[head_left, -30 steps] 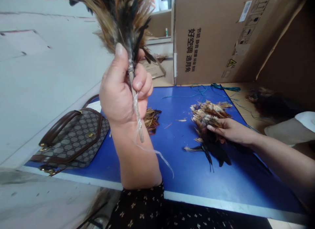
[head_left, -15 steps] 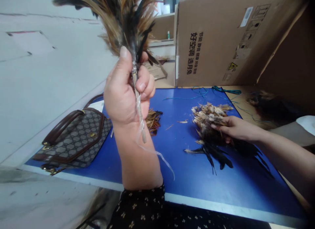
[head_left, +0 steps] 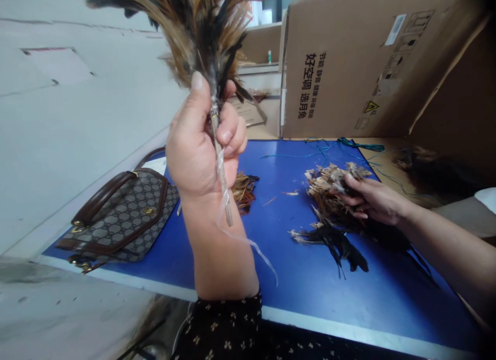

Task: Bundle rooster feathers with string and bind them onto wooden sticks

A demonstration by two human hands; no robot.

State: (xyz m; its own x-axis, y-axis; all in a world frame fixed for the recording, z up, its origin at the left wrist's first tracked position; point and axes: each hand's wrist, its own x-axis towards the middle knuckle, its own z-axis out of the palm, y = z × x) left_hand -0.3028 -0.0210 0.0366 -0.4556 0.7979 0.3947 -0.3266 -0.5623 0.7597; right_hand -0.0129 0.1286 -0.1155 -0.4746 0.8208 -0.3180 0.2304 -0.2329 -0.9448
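Near right edge of table | loose feathers pinched by right hand | above table, feathered stick clasped by left hand | likely light, plumes fragile; best held by shaft

Apparently a small craft workshop: blue-topped table, feather pile, teal string, large cardboard carton.

On the table: handbag at left, feathers at right; behind these, 1 carton, string before it.
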